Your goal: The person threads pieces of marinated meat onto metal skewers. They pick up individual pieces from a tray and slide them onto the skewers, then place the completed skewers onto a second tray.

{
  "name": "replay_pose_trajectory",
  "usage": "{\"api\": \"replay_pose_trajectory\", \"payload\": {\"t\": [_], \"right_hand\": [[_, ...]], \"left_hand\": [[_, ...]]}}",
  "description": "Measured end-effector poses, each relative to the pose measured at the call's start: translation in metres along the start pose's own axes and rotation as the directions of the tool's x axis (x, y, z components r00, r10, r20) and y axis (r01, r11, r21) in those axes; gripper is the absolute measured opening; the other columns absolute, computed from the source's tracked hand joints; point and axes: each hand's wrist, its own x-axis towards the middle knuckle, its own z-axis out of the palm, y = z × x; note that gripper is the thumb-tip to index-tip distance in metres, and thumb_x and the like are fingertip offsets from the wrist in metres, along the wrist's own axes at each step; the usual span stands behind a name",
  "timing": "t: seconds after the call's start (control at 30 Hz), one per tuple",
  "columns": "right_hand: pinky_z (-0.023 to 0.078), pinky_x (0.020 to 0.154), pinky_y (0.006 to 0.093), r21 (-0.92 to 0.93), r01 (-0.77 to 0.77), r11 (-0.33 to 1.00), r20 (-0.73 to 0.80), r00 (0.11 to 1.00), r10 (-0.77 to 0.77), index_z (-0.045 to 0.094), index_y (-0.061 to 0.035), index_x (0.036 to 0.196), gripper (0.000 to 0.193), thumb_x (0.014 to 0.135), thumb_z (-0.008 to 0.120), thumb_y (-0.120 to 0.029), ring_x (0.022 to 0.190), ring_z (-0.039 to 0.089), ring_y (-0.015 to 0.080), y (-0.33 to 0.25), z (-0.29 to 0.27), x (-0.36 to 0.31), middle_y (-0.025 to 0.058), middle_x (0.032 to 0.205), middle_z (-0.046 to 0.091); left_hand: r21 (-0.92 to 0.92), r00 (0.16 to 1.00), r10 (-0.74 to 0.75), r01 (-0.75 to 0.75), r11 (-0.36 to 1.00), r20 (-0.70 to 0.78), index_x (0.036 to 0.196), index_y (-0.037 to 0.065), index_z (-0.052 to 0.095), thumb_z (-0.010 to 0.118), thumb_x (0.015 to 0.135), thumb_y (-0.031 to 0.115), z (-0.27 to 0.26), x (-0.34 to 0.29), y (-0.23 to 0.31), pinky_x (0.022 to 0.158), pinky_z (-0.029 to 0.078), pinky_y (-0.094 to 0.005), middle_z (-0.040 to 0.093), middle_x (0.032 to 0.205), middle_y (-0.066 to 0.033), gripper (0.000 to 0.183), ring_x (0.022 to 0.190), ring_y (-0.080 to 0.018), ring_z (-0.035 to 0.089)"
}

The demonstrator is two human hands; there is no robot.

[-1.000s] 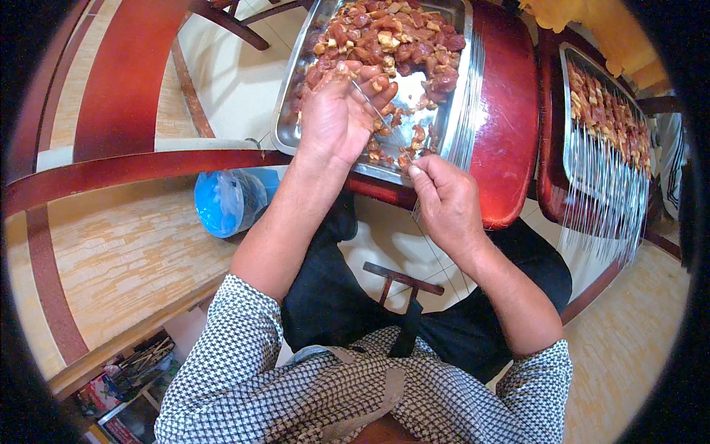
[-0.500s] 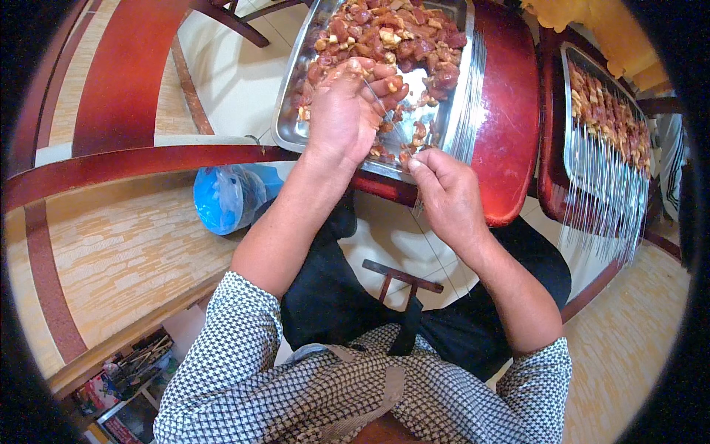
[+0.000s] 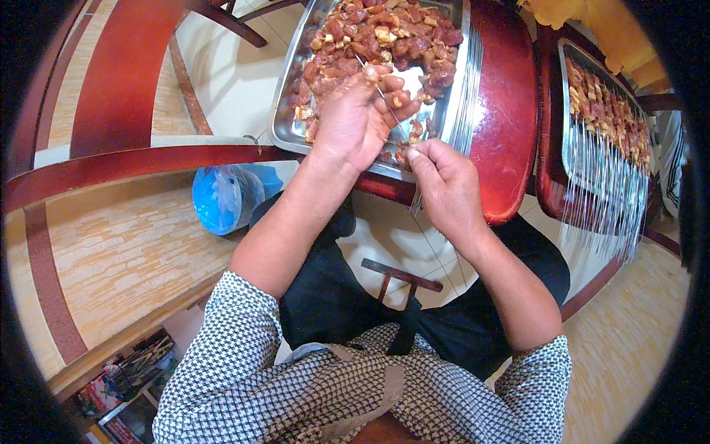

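My right hand (image 3: 450,185) pinches a thin metal skewer (image 3: 381,94) near the tray's front edge. The skewer slants up and left across my left hand (image 3: 355,122), its tip showing past the thumb. That hand is palm up with curled fingers, a small piece of meat (image 3: 400,99) resting in them. Beneath both hands lies a metal tray (image 3: 283,122), heaped at the back with raw marinated meat chunks (image 3: 384,33). A few small scraps (image 3: 416,132) lie near its front. Whether the skewer pierces any meat is hard to tell.
Bare skewers (image 3: 467,96) lie along the tray's right side on a red stool (image 3: 506,111). Farther right, a second tray (image 3: 568,140) holds several loaded skewers, their ends overhanging. A blue bin (image 3: 216,200) stands at left, below a red wooden rail (image 3: 170,157).
My left hand has shifted a little right and down, closer to my right hand. The skewer's tip now shows beyond the left thumb. My right hand has barely moved.
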Motion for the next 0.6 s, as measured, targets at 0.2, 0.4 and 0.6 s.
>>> {"api": "replay_pose_trajectory", "payload": {"t": [0.2, 0.4, 0.6], "right_hand": [[0.045, 0.054, 0.0347, -0.023, 0.021, 1.000, 0.004, 1.000, -0.021, 0.058, 0.0018, 0.081, 0.015, 0.086, 0.054, -0.011, 0.056, 0.057, 0.0222, -0.001, -0.001, 0.003, 0.0151, 0.062, 0.057], [0.045, 0.054, 0.0345, -0.048, 0.014, 0.999, 0.005, 1.000, -0.014, 0.059, 0.0017, 0.083, 0.015, 0.087, 0.054, -0.012, 0.057, 0.058, 0.0224, -0.002, -0.002, 0.002, 0.0150, 0.063, 0.057], [0.045, 0.054, 0.0343, -0.043, 0.042, 0.998, 0.001, 0.999, -0.042, 0.059, 0.0023, 0.084, 0.015, 0.087, 0.054, -0.011, 0.057, 0.057, 0.0212, -0.003, -0.001, 0.000, 0.0151, 0.063, 0.057]], "left_hand": [[0.120, 0.999, 0.040, -0.037, 0.992, -0.028, 0.110, 0.002, 0.050, 0.048, 0.092, 0.017, 0.006, -0.005, 0.003, 0.081, 0.052, -0.0445, 0.061, 0.085, -0.0091, 0.024, 0.074, -0.0197, 0.060], [0.096, 0.998, 0.067, -0.068, 0.993, 0.012, 0.112, 0.000, 0.049, 0.043, 0.093, 0.014, 0.005, -0.003, 0.004, 0.081, 0.052, -0.0452, 0.060, 0.085, -0.0089, 0.024, 0.073, -0.0207, 0.060], [0.148, 0.994, 0.108, -0.111, 0.983, 0.025, 0.111, 0.001, 0.048, 0.038, 0.093, 0.009, 0.003, -0.001, 0.008, 0.082, 0.051, -0.0461, 0.060, 0.084, -0.0089, 0.022, 0.074, -0.0203, 0.061]]}}
